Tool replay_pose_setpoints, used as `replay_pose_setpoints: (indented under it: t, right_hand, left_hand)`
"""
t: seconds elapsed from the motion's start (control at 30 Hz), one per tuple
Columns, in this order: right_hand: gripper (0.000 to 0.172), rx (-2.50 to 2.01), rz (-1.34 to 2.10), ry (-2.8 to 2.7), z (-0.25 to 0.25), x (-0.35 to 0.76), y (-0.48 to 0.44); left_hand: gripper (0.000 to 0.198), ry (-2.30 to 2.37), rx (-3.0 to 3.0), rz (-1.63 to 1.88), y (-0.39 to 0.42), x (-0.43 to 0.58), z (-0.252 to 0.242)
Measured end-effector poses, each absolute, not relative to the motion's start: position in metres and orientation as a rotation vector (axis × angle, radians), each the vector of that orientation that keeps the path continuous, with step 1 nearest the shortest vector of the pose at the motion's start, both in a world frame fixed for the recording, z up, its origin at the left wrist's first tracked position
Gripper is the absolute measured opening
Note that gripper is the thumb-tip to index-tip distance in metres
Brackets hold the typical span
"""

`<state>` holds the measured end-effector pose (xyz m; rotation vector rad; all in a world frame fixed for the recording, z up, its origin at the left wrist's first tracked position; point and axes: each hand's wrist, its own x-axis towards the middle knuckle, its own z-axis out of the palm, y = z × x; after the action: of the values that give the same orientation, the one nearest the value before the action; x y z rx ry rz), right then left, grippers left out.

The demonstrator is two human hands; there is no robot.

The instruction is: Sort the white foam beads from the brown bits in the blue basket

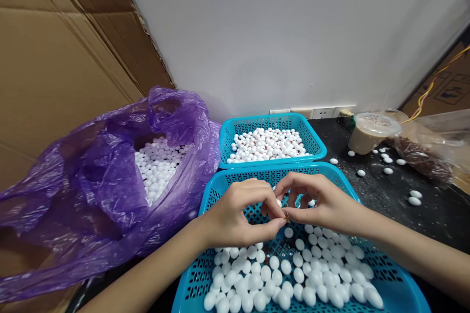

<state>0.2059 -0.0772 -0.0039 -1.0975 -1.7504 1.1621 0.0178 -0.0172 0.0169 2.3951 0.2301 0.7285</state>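
Over the front blue plastic basket (216, 186), my two hands meet fingertip to fingertip. My left hand (244, 212) is closed in a pinch on a small reddish-brown piece (287, 217), too small to make out well. My right hand (317, 200) has its thumb and forefinger curled around a small white ball (279, 203), partly hidden by the fingers; its thumb tip is at the brown piece. Beneath them, many white egg-shaped balls (255, 281) lie in the basket, with brown bits scattered among them.
Behind stands a second blue basket (318, 149) of smaller white balls with brown bits. On the left is an open purple plastic bag (106, 195) holding white balls. To the right are a lidded cup (367, 134), a clear bag of brown bits (426, 161) and loose balls (414, 200).
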Motion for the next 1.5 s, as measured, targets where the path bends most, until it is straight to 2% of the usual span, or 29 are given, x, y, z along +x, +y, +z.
replay_pose_setpoints:
  t: [0.13, 0.3, 0.6, 0.87, 1.23, 1.5]
  right_hand:
    - [0.011, -1.118, 1.177, -1.713, -0.002, 0.205, -0.076]
    - [0.015, -1.057, 1.269, -1.515, -0.004, 0.207, -0.072]
    - [0.013, -0.937, 1.395, -1.254, -0.003, 0.210, -0.067]
    - [0.007, -0.842, 1.606, -1.202, -0.005, 0.212, -0.069]
    - [0.012, -0.848, 1.589, -1.375, -0.004, 0.212, -0.071]
    - [0.006, -0.831, 1.500, -1.398, -0.004, 0.210, -0.071]
  left_hand:
    - [0.006, 0.214, 2.377, 0.778, -0.017, 0.017, 0.016]
    - [0.006, 0.220, 2.371, 0.807, -0.016, 0.017, 0.014]
    - [0.007, 0.246, 2.378, 0.822, -0.016, 0.016, 0.015]
    - [0.010, 0.295, 2.381, 1.005, -0.014, 0.016, 0.014]
    - [0.007, 0.291, 2.387, 1.010, -0.014, 0.016, 0.015]
    - [0.006, 0.293, 2.400, 0.962, -0.015, 0.017, 0.015]
